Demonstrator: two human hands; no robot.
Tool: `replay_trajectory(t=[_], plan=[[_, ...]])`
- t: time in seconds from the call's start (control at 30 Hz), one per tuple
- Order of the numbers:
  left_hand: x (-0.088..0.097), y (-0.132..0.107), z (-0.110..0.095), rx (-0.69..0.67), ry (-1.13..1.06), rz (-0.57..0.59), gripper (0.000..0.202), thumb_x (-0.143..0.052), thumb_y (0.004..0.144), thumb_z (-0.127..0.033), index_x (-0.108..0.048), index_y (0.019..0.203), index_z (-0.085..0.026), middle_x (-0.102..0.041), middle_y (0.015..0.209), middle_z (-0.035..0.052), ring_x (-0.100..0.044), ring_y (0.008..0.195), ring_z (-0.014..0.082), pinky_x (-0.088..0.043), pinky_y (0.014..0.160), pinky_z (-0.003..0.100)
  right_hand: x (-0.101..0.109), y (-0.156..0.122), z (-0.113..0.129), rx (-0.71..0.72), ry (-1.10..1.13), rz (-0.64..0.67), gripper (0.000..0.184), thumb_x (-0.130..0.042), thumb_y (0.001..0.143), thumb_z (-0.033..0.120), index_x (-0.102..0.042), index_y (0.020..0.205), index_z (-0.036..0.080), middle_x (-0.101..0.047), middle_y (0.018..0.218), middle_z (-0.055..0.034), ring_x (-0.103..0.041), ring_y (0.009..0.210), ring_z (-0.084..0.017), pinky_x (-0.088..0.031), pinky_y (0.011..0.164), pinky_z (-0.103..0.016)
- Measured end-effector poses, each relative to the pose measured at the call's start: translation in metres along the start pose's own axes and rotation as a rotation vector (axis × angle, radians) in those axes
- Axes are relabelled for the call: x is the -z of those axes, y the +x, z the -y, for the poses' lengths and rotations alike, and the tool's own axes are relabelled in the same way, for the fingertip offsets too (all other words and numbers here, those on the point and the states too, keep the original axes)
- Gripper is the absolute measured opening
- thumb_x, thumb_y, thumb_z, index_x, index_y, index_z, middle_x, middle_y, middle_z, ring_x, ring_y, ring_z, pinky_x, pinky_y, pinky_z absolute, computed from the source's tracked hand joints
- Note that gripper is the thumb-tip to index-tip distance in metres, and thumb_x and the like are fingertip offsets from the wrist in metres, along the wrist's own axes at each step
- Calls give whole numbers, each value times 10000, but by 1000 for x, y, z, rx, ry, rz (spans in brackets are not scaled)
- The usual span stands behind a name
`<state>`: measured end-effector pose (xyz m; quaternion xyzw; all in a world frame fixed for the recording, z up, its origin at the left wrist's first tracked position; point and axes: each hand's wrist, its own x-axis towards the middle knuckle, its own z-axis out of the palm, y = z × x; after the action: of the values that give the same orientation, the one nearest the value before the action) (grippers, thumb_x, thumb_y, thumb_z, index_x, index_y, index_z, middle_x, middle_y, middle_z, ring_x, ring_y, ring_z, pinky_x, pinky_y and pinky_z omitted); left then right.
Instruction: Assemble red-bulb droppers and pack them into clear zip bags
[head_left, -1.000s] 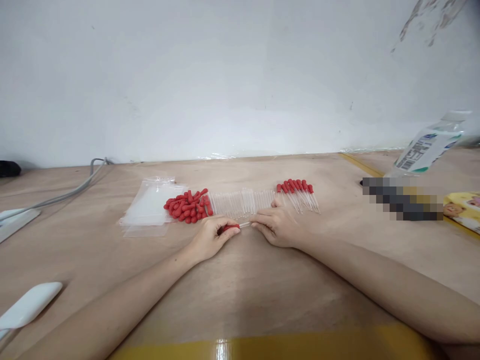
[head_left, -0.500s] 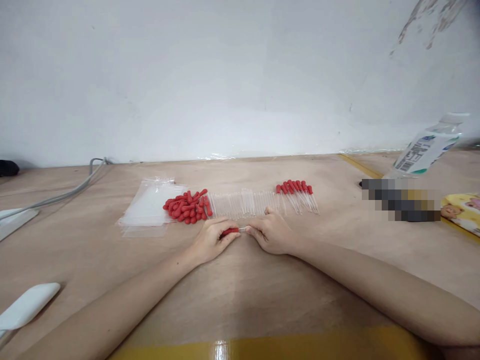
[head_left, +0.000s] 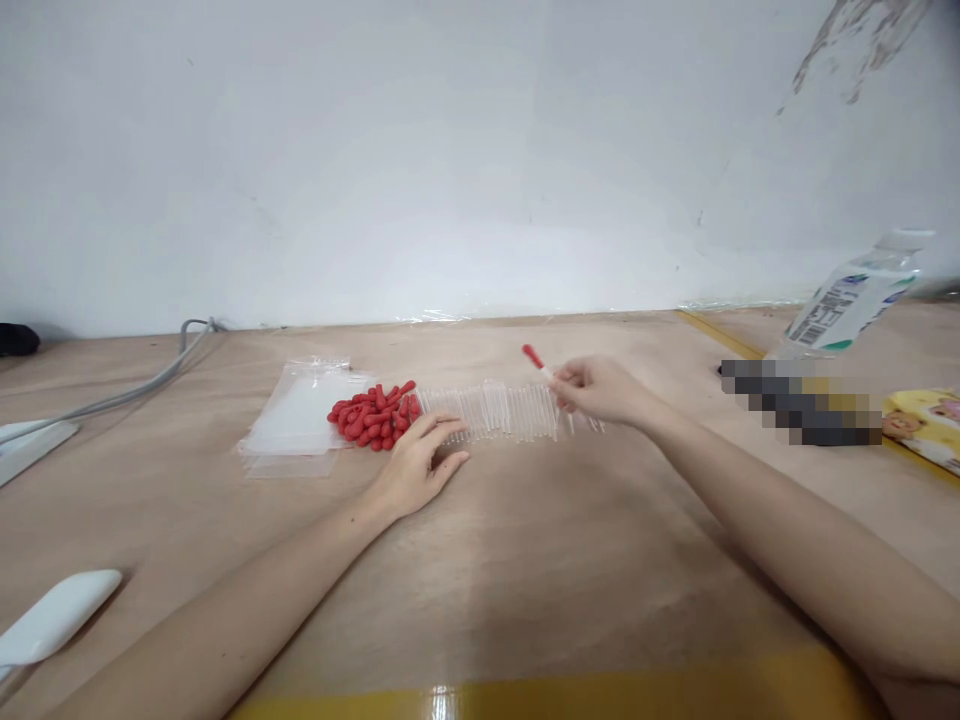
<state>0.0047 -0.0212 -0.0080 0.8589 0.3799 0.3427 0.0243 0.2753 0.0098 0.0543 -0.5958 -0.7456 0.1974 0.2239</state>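
Observation:
My right hand (head_left: 596,388) is closed on a dropper (head_left: 532,356), a clear tube with a red rubber bulb that points up and to the left. Tips of a few clear tubes show beneath that hand, which hides the red-bulbed droppers behind it. My left hand (head_left: 424,465) rests at the table with thumb and fingers apart, holding nothing. Just beyond its fingers lies a row of clear glass tubes (head_left: 495,410), side by side. A pile of red rubber bulbs (head_left: 369,415) sits left of the row, close to my left hand.
Clear plastic zip bags (head_left: 292,415) lie left of the bulbs. A grey cable (head_left: 142,378) and a white object (head_left: 67,612) are on the left. On the right are a tilted plastic bottle (head_left: 855,300), a pixelated dark item (head_left: 802,402) and a yellow printed packet (head_left: 926,425).
My right hand has moved right and away from my left, carrying the dropper. The left hand has let go of the red bulb and opened.

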Motion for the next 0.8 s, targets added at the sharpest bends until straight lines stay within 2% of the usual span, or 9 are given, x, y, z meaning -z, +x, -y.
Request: replay_trajectory(t=[0.07,0.13,0.33,0.43,0.57,0.67,0.8], plan=[[-2,-1,0,-67,-24,15,183,-506,853,-217,-617,997,-200,-586,1094,73,-576,980,185,-513,803,310,12,10,-20,-160,-92,-148,238,-520,762,386,-597,705,168,-648,688,-46,-577,626,-148,-351,522,-227],[-3,-2,-1,-116,-38,19,185,-487,863,-192,-631,979,-200,-604,1071,68,-588,956,169,-510,808,299,20,17,-36,-267,-219,-201,251,-534,728,412,-589,661,176,-632,669,-47,-569,629,-166,-338,509,-243],[-2,-1,-2,-94,-47,64,198,-479,868,-199,-638,986,-191,-619,1037,77,-594,931,169,-507,806,315,27,18,-56,-434,-399,-57,276,-521,712,429,-590,632,175,-621,687,-81,-571,642,-208,-340,515,-284],[-2,0,-1,-91,-50,80,197,-482,866,-197,-642,980,-192,-631,1010,74,-596,914,169,-504,801,320,23,19,-55,-432,-446,-61,310,-517,713,461,-607,678,167,-635,759,-103,-583,690,-232,-349,532,-294],[-2,0,-2,-88,-43,88,196,-482,865,-200,-649,968,-192,-632,1009,75,-598,900,174,-503,791,326,11,18,-45,-327,-446,-193,286,-507,727,449,-628,740,191,-644,788,-80,-584,737,-220,-354,564,-282],[-1,1,-3,-86,-48,95,193,-483,864,-200,-653,957,-189,-633,996,74,-598,889,172,-501,789,321,-3,14,-31,-263,-418,-149,274,-508,732,445,-630,674,208,-634,721,-59,-575,711,-207,-362,583,-285],[0,1,-4,-90,-43,103,187,-486,862,-189,-656,940,-178,-637,966,76,-594,878,174,-492,792,328,-21,9,-21,-227,-476,-93,309,-449,785,388,-625,623,192,-604,676,-79,-568,713,-226,-373,654,-340]])
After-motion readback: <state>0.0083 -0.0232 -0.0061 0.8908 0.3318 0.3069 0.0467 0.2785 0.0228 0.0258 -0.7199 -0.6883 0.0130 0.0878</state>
